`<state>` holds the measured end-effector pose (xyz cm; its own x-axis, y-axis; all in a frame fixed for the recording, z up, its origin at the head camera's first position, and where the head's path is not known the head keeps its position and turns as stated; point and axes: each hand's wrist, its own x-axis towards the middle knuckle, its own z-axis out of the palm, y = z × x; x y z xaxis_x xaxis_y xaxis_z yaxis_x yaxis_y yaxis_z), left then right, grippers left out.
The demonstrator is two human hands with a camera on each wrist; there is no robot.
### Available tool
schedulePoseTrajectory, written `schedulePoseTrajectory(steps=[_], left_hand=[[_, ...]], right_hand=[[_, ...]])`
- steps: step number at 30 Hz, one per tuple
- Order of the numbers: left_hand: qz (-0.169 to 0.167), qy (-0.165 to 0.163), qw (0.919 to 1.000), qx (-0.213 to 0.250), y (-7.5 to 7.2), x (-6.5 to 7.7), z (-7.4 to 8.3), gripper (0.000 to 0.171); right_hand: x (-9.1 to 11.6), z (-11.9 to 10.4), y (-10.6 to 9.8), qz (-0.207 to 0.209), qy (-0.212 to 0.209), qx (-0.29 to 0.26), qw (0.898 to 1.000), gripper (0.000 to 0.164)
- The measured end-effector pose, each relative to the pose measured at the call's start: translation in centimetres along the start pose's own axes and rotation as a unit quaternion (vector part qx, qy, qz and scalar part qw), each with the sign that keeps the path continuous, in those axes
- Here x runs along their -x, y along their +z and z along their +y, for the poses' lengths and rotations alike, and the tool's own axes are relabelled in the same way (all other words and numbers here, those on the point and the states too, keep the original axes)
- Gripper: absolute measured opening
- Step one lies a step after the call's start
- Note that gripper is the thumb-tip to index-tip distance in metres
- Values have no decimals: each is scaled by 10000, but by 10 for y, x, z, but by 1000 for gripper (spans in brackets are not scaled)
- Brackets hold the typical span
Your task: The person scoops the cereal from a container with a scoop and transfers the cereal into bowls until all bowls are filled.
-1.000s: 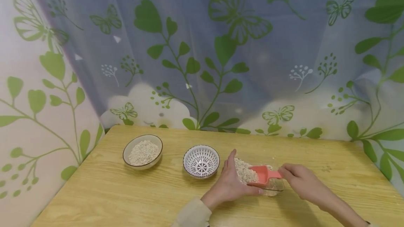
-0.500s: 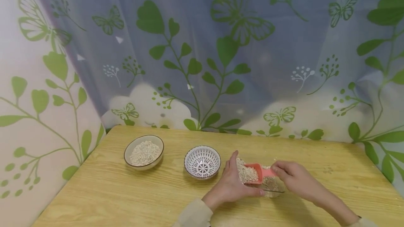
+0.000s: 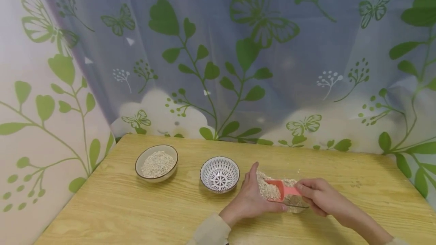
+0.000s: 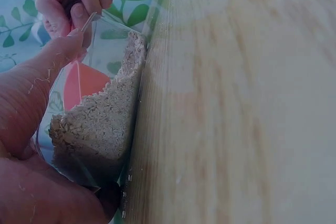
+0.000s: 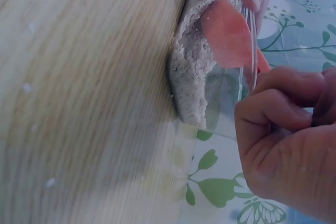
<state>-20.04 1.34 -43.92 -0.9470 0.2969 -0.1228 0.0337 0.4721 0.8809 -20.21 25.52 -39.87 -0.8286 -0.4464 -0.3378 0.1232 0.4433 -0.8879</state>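
A clear rectangular container (image 4: 118, 35) with oats (image 4: 100, 124) in it stands on the table at the right of the head view. My left hand (image 3: 250, 197) grips its left end, thumb along the near side and fingers on the far side. My right hand (image 3: 323, 196) pinches the handle of a coral-red scoop (image 3: 281, 189) from the right. The scoop's mouth points left and sits in the oats, with oats inside it. In the right wrist view the scoop's underside (image 5: 228, 35) shows through the container wall. The scoop's leading edge is hidden by oats.
A small bowl (image 3: 219, 175) with a black-and-white pattern stands just left of my left hand. Farther left is a larger bowl (image 3: 156, 163) holding oats. Some loose flakes (image 5: 50, 182) lie on the wooden table (image 3: 136, 214). A leaf-printed curtain (image 3: 218, 67) hangs behind.
The scoop has moved left, deeper into the oats, with my right hand following it. Oats now fill more of it. My left hand keeps its hold on the container.
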Motion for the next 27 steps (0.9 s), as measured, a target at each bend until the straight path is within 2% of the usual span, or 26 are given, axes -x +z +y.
schedulePoseTrajectory(steps=[9, 17, 22, 27], left_hand=[[19, 26, 9999, -122, 1, -2, 1, 135], [-32, 35, 9999, -144, 0, -1, -1, 135], [-47, 8, 9999, -152, 0, -1, -1, 135], [-60, -7, 9999, -131, 0, 0, -1, 134]], right_hand=[[0, -4, 2, -29, 61, -314, 9995, 35], [8, 7, -1, 159, 183, -548, 9982, 36], [12, 21, -10, 93, 74, -1195, 9928, 34], [17, 35, -20, -498, -141, -2110, 9761, 32]])
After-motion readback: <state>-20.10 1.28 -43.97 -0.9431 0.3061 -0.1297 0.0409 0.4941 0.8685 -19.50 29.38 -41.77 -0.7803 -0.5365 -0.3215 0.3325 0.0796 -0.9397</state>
